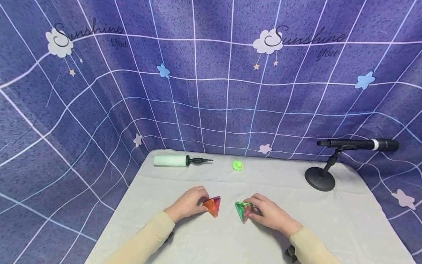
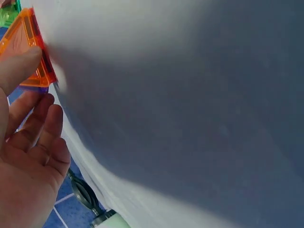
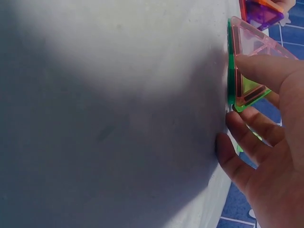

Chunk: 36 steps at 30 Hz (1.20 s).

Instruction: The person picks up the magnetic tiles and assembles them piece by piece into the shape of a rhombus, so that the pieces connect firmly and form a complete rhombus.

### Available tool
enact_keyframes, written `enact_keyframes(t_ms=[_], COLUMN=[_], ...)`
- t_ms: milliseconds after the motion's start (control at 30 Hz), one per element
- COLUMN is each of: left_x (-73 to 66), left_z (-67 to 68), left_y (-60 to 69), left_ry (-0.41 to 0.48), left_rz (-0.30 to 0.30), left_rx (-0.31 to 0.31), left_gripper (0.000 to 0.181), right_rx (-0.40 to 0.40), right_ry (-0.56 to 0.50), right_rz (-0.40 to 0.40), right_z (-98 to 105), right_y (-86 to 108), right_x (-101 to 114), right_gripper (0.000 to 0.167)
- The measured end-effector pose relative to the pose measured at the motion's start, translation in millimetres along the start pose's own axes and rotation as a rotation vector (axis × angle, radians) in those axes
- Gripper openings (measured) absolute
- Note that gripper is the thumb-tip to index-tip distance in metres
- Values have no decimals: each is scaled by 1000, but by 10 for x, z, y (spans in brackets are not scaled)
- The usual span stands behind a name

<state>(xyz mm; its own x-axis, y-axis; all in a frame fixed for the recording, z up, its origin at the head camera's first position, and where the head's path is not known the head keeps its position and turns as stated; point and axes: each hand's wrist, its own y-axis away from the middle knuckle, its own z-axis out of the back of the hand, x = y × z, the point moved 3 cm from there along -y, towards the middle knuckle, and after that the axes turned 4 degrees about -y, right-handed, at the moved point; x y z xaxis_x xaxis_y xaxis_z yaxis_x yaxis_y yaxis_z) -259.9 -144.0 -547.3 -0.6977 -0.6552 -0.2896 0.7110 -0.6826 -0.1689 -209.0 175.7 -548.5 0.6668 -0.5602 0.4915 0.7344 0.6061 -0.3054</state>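
Near the middle of the table, my left hand (image 1: 190, 204) pinches a group of translucent triangular magnetic tiles (image 1: 212, 206), orange, red and purple, joined at their edges. In the left wrist view the thumb presses the orange tile (image 2: 23, 40) while the other fingers lie behind. To the right, my right hand (image 1: 268, 212) pinches a second group of triangular magnetic tiles (image 1: 243, 210), green and pink. The right wrist view shows the thumb on the pink tile (image 3: 249, 40), with a green edge beside it. A gap separates the two groups.
A pale green hand pump (image 1: 171, 160) with a black nozzle lies at the back left. Behind the hands sits a small green rubber duck (image 1: 237, 165). On the right, a black microphone stand (image 1: 320, 178) bears a microphone (image 1: 359, 144). A patterned blue curtain (image 1: 211, 95) surrounds the white-covered table (image 1: 211, 242).
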Motion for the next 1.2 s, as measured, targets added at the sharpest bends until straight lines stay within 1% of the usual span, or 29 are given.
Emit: enact_keyframes(t_ms=[100, 200, 333, 533, 700, 900, 1200], left_x=[-34, -76, -136, -187, -230, -301, -328], left_z=[-19, -31, -36, -82, -102, -116, -167], left_y=[0, -17, -52, -78, -97, -137, -169], left_ry=[-8, -6, 18, 9, -1, 18, 38], left_rz=[13, 12, 0, 3, 18, 44, 70], left_rx=[7, 20, 25, 34, 36, 33, 38], left_gripper=[36, 36, 33, 34, 35, 36, 33], right_rx=[5, 30, 57, 41, 34, 22, 18], right_ry=[29, 40, 27, 32, 32, 11, 5], right_rz=[4, -24, -61, -44, -50, -47, -55], right_z=[-10, -18, -27, -54, -93, -131, -171], right_y=[-4, -14, -37, -64, -85, -116, -126], right_x=[9, 18, 39, 78, 91, 107, 93], right_gripper=[45, 47, 47, 47, 48, 47, 45])
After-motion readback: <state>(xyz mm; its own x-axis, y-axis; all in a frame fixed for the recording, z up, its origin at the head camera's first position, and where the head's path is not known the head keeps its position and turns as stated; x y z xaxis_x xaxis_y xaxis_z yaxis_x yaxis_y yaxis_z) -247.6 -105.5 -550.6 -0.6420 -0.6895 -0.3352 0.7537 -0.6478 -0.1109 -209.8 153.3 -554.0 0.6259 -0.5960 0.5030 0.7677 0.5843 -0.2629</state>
